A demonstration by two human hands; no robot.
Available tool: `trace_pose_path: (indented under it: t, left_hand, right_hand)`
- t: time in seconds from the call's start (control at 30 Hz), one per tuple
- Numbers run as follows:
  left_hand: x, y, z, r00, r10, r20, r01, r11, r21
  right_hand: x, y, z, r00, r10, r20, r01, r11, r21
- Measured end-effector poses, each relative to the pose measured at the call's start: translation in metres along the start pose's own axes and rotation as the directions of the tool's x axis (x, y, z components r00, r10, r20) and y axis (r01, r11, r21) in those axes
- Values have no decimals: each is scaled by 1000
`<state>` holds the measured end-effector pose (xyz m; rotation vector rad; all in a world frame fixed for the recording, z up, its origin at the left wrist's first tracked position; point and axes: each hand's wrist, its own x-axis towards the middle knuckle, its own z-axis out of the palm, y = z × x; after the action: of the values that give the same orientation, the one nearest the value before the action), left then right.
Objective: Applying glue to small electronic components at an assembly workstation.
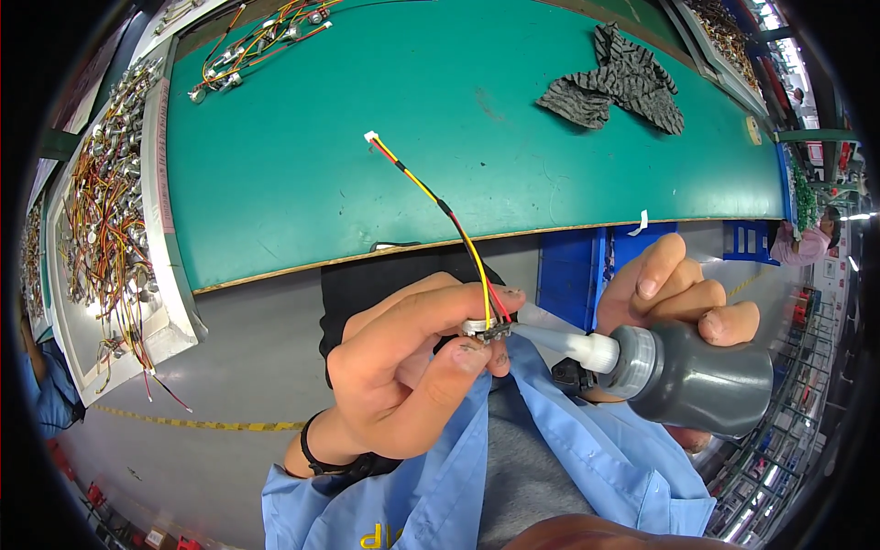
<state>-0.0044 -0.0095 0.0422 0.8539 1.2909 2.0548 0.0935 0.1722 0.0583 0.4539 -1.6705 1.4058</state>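
Note:
In front of my chest, my left hand (412,353) pinches a small round metal component (478,326) between thumb and fingers. From it a bundle of red, yellow and black wires (456,220) rises up and left over the table edge, ending in a white connector (371,137). My right hand (683,293) is wrapped round a dark grey squeeze bottle (706,378), tipped on its side. The bottle's tapered nozzle (550,339) points left, its tip at or very near the component where the wires join; actual contact is hard to tell.
A green-topped table (367,202) lies ahead, bearing a crumpled striped cloth (619,82) and several wired components (261,46). To the left, a white-framed tray (174,229) overflows with similar wired parts. Blue bins (568,275) stand below the table's right edge. People are visible at both sides.

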Motion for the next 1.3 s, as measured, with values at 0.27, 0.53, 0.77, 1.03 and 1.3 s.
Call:
trace_pose_path:
  t: [0.27,0.53,0.77,1.03,1.3]
  left_hand:
    - [-1,-2,-1,1000,-6,3,6,1000,-2]
    - [0,-1,-1,1000,-7,27,7,1000,-8]
    - [-1,-2,0,999,-19,30,19,1000,-15]
    - [0,-7,-3,999,-30,26,34,991,-130]
    - [13,20,-15,999,-46,-3,46,986,162]
  right_hand:
    - [-2,3,2,999,-15,-34,15,1000,14]
    - [-4,2,0,999,-19,-33,19,1000,3]
    - [-7,2,-2,998,-18,-68,20,1000,23]
    - [-5,16,6,835,121,-536,-54,989,139]
    - [-4,42,-27,599,731,-327,203,257,945]
